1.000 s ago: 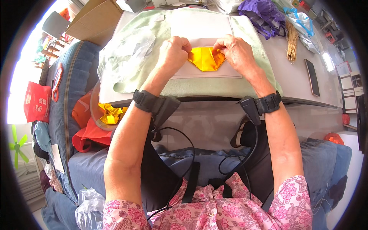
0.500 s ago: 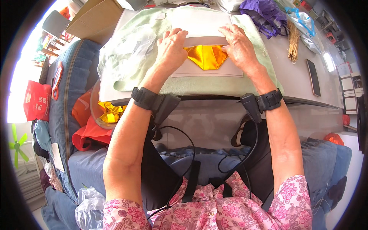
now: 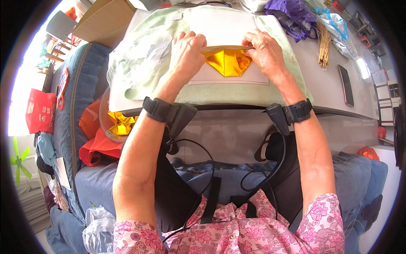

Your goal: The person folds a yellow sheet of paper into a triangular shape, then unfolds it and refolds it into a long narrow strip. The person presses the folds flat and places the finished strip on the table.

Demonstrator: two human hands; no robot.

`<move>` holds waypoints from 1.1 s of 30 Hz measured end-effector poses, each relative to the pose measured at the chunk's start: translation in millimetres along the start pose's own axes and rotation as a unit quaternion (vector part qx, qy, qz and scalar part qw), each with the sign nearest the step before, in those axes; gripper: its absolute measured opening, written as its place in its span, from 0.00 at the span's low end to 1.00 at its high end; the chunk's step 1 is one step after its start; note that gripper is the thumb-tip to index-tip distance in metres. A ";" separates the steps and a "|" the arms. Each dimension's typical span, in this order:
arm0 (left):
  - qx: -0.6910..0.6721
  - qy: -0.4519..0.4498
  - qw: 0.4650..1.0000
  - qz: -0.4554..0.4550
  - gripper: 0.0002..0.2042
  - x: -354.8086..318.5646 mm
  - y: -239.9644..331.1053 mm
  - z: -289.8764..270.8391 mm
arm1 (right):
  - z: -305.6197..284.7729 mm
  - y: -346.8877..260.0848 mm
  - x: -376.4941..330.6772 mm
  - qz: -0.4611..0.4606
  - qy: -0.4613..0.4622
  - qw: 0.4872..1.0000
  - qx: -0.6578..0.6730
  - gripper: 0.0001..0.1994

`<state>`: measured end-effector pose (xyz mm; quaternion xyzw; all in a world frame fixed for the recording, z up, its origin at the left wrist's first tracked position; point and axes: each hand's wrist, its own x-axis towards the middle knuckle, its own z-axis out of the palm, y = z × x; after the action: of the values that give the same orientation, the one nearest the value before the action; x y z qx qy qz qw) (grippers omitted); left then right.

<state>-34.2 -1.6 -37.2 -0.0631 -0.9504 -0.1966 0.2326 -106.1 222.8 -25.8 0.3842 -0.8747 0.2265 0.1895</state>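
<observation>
A shiny gold foil sheet [image 3: 229,63], folded to a tapering shape, lies on a white board [image 3: 203,78] in front of me. Along its far side runs a thin tan-grey edge [image 3: 228,48] of the same folded piece, raised toward me. At its left end, my left hand [image 3: 188,54] is closed on the edge with curled fingers. My right hand [image 3: 264,51] pinches the right end between thumb and fingers. The fingertips partly hide both corners of the foil.
A pale green towel [image 3: 139,94] covers the table under the board. Crumpled clear plastic [image 3: 139,59] lies left; a purple bag [image 3: 292,19], straw bundle [image 3: 323,45] and phone [image 3: 345,85] lie right. More gold foil [image 3: 122,123] sits in a tub left of my knees.
The flat grey-brown strip beyond the foil has tilted up and now shows as a thin edge. My right fingers have curled in more tightly; both hands stay at the same ends.
</observation>
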 end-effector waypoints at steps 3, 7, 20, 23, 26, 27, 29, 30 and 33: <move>-0.022 -0.003 1.000 0.005 0.06 -2.3 -0.9 -0.1 | 2.9 0.5 -4.2 -0.009 0.017 1.000 0.007 0.06; -0.007 0.009 0.999 0.037 0.04 -6.3 -5.6 2.1 | 6.8 2.7 -9.6 -0.016 0.008 1.000 -0.002 0.06; 0.062 0.039 0.992 0.107 0.06 -12.0 -3.5 5.5 | 17.7 -13.2 -24.8 -0.042 -0.038 0.997 0.044 0.12; 0.058 0.035 0.992 0.108 0.07 -12.9 -2.7 2.9 | 25.0 -23.8 -29.3 -0.089 -0.023 0.994 0.055 0.20; 0.051 0.025 0.992 0.112 0.07 -13.2 -5.6 2.1 | 19.5 -36.2 -33.0 -0.126 -0.068 0.989 0.023 0.25; 0.053 0.023 0.992 0.113 0.07 -12.1 -5.6 2.4 | 19.8 -35.9 -33.7 -0.120 -0.076 0.990 0.021 0.26; 0.065 0.029 0.991 0.118 0.07 -11.2 -5.9 2.7 | 20.8 -34.1 -35.9 -0.108 -0.093 0.990 0.018 0.28; 0.077 0.037 0.989 0.121 0.07 -11.8 -7.1 1.2 | 19.8 -35.8 -35.2 -0.101 -0.109 0.989 0.014 0.29; 0.119 0.053 0.983 0.128 0.05 -12.5 -10.3 -2.7 | 17.2 -39.0 -33.5 -0.087 -0.140 0.986 0.005 0.31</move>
<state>-24.3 -12.4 -44.4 -0.1454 -0.9373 -0.0541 0.3121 -58.1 209.6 -47.1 0.4878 -0.8547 0.1577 0.0819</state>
